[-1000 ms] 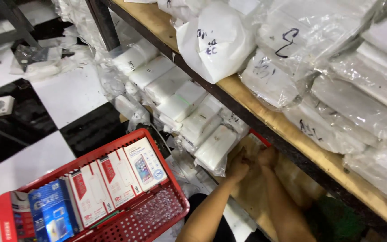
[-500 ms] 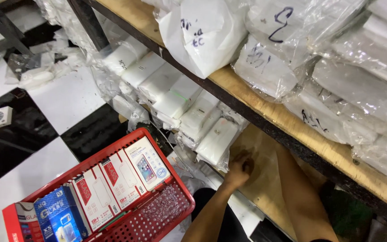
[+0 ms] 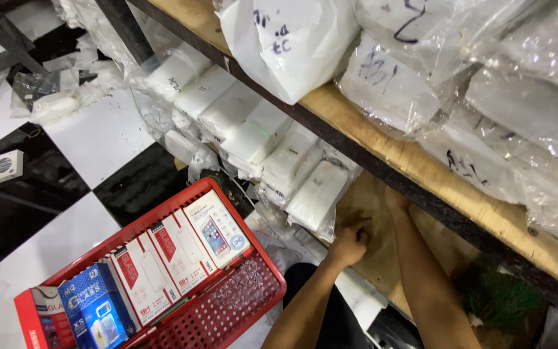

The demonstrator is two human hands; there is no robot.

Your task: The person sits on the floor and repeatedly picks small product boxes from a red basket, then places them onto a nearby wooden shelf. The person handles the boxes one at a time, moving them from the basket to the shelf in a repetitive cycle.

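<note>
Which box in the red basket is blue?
The blue box near the basket's left end; the boxes to its right are white with red trim.

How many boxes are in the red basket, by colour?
White-and-red boxes: 4
Blue box: 1
Red box at the basket's end: 1
Total: 6

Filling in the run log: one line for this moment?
left hand fisted on brown cardboard | right hand hidden under wooden shelf | red basket beside
</note>
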